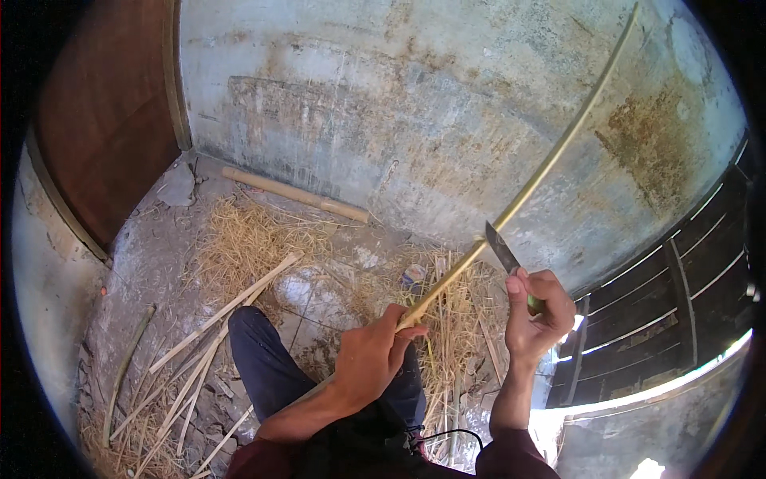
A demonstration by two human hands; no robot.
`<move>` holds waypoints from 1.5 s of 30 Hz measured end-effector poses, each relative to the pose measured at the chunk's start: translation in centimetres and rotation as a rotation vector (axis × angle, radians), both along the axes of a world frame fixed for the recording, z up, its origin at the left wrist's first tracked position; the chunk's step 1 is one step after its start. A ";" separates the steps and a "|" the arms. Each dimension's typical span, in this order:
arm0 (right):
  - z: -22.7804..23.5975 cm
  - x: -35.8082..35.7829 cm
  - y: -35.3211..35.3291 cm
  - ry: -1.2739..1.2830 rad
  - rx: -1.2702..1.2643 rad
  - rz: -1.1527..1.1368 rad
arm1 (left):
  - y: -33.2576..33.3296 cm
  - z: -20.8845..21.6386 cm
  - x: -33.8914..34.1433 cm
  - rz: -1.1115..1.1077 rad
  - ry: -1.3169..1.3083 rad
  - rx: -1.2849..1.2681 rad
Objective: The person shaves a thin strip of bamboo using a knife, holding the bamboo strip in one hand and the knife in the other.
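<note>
A long, pale yellow-green bamboo strip [528, 188] slants up from my lap toward the upper right. My left hand [371, 351] is closed around its lower part, in front of my knees. In my right hand [538, 315] is a knife [503, 249] with a dark pointed blade, its green handle mostly hidden by my fingers. The blade's tip lies at the strip, roughly midway along its visible length; whether it cuts in, I cannot tell. The lower end of the strip passes beneath my left forearm.
Piles of straw-like shavings [247, 239] cover parts of the floor. Several split bamboo strips [223, 315] lie to my left, beside a green stick [128, 371]. A thick bamboo pole [295, 193] rests along the stained wall [359, 104]. Dark slats [646, 303] stand at the right, a brown door [104, 104] at the left.
</note>
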State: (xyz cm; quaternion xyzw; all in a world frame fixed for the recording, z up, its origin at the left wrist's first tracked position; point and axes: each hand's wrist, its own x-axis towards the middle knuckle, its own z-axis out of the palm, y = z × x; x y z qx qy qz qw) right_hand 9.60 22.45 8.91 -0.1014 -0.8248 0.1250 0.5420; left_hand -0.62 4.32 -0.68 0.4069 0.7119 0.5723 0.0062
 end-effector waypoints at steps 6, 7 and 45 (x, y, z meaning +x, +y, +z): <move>0.6 -0.6 -0.3 -0.050 0.059 0.125 | -0.2 0.4 -1.0 -0.041 -0.034 -0.056; 0.1 -0.4 -0.3 -0.081 0.100 0.179 | -0.2 0.7 -1.1 -0.068 -0.054 -0.067; 2.3 0.5 -2.3 -0.232 0.262 0.372 | 0.1 6.1 -5.8 -0.371 -0.079 0.148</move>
